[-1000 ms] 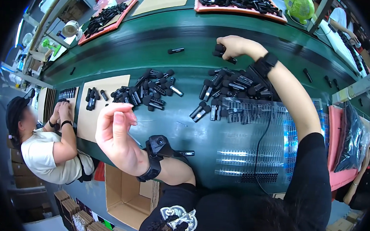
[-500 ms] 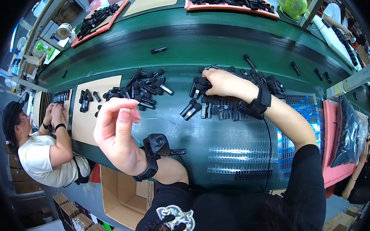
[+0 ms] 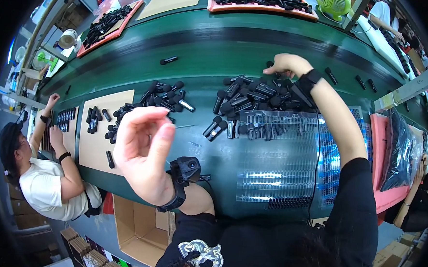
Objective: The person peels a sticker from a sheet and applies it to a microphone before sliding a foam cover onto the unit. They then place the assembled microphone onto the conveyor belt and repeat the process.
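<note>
Broadly, a green worktable (image 3: 217, 158) is spreading beneath and around both sets of fingers. Clear plastic sheets (image 3: 275, 170) are lying to the right of the left fingers and nearer the person than the right ones. A cardboard sheet (image 3: 94, 146) is lying to the left of the left fingers. The main pile of black microphones (image 3: 254, 94) is sitting just on the person's side of the right fingers, spreading mostly leftward from them, while a smaller heap (image 3: 160, 94) is lying beyond the left fingers. The left hand (image 3: 145, 147) is curling, thumb and forefinger bending toward each other with a narrow gap showing. The right hand (image 3: 289, 64) is bending its fingers downward past the pile's far edge. A dark microphone head (image 3: 269, 65) is showing right at those fingertips; whether they are gripping it, I cannot tell. A thin rod (image 3: 185, 126) is pointing rightward beside the left fingertips, its hold equally unclear.
</note>
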Motion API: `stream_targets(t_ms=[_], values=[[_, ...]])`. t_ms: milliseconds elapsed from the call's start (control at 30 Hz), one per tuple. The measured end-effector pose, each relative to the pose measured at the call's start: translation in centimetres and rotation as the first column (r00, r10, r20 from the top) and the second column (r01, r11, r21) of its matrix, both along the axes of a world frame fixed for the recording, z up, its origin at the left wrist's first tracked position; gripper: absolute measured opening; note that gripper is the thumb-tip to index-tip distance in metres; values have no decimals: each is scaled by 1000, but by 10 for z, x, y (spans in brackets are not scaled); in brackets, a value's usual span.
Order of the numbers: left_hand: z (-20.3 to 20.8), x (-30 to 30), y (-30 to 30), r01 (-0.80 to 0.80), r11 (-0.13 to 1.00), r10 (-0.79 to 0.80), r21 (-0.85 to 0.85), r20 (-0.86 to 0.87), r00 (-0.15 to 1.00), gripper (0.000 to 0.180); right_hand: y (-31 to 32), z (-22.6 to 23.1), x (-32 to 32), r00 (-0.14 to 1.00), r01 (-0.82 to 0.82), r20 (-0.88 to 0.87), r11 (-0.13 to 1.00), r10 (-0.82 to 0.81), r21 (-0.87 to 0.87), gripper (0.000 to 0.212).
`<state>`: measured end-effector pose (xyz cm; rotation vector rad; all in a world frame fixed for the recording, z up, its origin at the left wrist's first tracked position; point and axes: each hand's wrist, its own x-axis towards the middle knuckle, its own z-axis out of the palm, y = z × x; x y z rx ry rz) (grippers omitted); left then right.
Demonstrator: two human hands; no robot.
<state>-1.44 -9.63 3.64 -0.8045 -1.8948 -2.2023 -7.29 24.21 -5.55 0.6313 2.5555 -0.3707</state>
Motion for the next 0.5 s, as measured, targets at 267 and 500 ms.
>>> stream_targets(t_ms=[267,500], values=[[-3,0,31,119,983,-104,-142,107,989,38,20,-42,-12,998,69,-5,995,-69,-72,35],[-2,5,48,229,973,-223,-6,208,952,51,10,15,27,852,-156,-500,987,159,48,20]])
